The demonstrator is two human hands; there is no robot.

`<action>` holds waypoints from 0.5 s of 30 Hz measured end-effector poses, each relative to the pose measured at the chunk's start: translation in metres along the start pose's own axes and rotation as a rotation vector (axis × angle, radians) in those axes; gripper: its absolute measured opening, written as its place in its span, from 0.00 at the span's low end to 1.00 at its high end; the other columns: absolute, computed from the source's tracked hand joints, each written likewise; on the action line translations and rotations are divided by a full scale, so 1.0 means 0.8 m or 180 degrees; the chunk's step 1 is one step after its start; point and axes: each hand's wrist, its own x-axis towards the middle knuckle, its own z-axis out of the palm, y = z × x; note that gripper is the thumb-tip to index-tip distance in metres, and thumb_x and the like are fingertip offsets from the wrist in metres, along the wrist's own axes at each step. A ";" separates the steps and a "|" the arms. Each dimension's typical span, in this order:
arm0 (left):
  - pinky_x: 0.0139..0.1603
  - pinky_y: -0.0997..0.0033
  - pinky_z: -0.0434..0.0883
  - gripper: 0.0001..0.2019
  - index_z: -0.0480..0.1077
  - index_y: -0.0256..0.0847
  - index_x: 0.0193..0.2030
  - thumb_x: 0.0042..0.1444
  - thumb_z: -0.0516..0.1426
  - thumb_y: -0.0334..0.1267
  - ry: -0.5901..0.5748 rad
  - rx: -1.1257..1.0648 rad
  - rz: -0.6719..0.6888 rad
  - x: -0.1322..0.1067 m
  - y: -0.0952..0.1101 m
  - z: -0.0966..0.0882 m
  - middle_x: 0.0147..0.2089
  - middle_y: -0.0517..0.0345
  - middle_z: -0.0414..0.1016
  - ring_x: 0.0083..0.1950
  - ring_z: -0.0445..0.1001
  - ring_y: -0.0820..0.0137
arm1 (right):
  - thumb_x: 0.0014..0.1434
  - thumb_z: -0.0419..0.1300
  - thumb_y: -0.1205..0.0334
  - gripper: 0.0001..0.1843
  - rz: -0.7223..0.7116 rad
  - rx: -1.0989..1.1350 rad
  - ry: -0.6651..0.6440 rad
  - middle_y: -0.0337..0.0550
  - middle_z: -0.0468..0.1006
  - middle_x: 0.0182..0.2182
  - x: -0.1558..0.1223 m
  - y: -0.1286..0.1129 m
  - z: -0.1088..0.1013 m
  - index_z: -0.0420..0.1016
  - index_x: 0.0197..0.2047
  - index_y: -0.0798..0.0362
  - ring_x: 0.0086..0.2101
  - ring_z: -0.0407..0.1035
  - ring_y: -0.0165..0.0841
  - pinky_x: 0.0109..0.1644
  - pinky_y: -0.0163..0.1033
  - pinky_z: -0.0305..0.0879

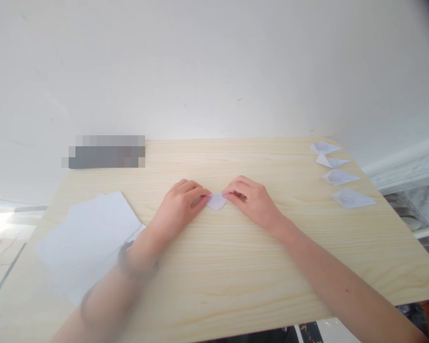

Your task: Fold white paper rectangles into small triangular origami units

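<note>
Between my hands, near the middle of the table, is a small folded piece of white paper (pixel 217 201) with a point facing toward me. My left hand (pixel 183 202) pinches its left corner between thumb and fingers. At the right corner, the thumb and fingertips of my right hand (pixel 249 197) are closed on the same paper. The fingers cover both corners, so the folds there are hidden. A dark band (pixel 126 259) circles my left wrist.
Several folded white paper shapes (pixel 353 198) lie in a column along the table's right side. Loose white sheets (pixel 93 233) overlap at the left, partly under my left forearm. A blurred dark grey object (pixel 107 155) sits at the back left. A white wall (pixel 214 71) stands behind the wooden table (pixel 229 276).
</note>
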 end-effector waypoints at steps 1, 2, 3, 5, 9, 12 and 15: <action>0.43 0.66 0.66 0.09 0.72 0.42 0.41 0.60 0.51 0.36 0.0013 0.0074 0.0073 -0.001 0.001 0.000 0.37 0.55 0.72 0.41 0.68 0.67 | 0.61 0.52 0.68 0.08 -0.0124 -0.0031 -0.0061 0.41 0.72 0.34 -0.001 0.001 -0.002 0.72 0.35 0.52 0.34 0.67 0.29 0.38 0.36 0.64; 0.42 0.66 0.67 0.09 0.72 0.41 0.41 0.60 0.51 0.35 0.0034 0.0161 0.0135 -0.003 0.002 0.000 0.38 0.54 0.72 0.41 0.68 0.67 | 0.61 0.51 0.68 0.09 -0.0235 -0.0067 -0.0120 0.42 0.72 0.35 -0.002 0.002 -0.004 0.72 0.36 0.52 0.35 0.67 0.29 0.40 0.36 0.64; 0.41 0.67 0.67 0.09 0.72 0.41 0.42 0.60 0.50 0.35 0.0047 0.0257 0.0195 -0.004 0.004 0.000 0.38 0.54 0.72 0.41 0.68 0.67 | 0.62 0.50 0.68 0.10 -0.0329 -0.0115 -0.0182 0.43 0.72 0.36 -0.002 0.003 -0.006 0.72 0.38 0.52 0.36 0.67 0.30 0.41 0.37 0.64; 0.40 0.68 0.67 0.10 0.71 0.40 0.43 0.60 0.50 0.33 0.0051 0.0467 0.0316 -0.007 0.008 0.000 0.38 0.53 0.72 0.41 0.68 0.67 | 0.62 0.49 0.69 0.11 -0.0466 -0.0244 -0.0276 0.44 0.72 0.37 -0.004 0.004 -0.009 0.73 0.39 0.52 0.38 0.67 0.31 0.43 0.38 0.64; 0.38 0.67 0.67 0.11 0.70 0.40 0.44 0.59 0.49 0.28 0.0034 0.0901 0.0516 -0.010 0.016 -0.002 0.39 0.52 0.72 0.40 0.68 0.67 | 0.61 0.49 0.71 0.13 -0.0592 -0.0525 -0.0336 0.46 0.72 0.38 -0.006 0.003 -0.011 0.74 0.39 0.51 0.40 0.66 0.33 0.44 0.40 0.65; 0.38 0.67 0.67 0.12 0.71 0.41 0.43 0.58 0.49 0.27 -0.0001 0.1066 0.0566 -0.010 0.018 -0.005 0.39 0.53 0.73 0.40 0.69 0.66 | 0.59 0.50 0.72 0.13 -0.0642 -0.0645 -0.0287 0.46 0.72 0.38 -0.009 0.003 -0.010 0.75 0.38 0.52 0.40 0.66 0.34 0.44 0.41 0.66; 0.38 0.65 0.67 0.13 0.72 0.41 0.41 0.56 0.50 0.27 -0.0077 0.1136 0.0502 -0.009 0.021 -0.008 0.41 0.54 0.74 0.41 0.69 0.65 | 0.58 0.49 0.73 0.14 -0.0632 -0.0686 -0.0233 0.46 0.72 0.39 -0.010 0.002 -0.010 0.75 0.38 0.52 0.40 0.66 0.34 0.45 0.42 0.65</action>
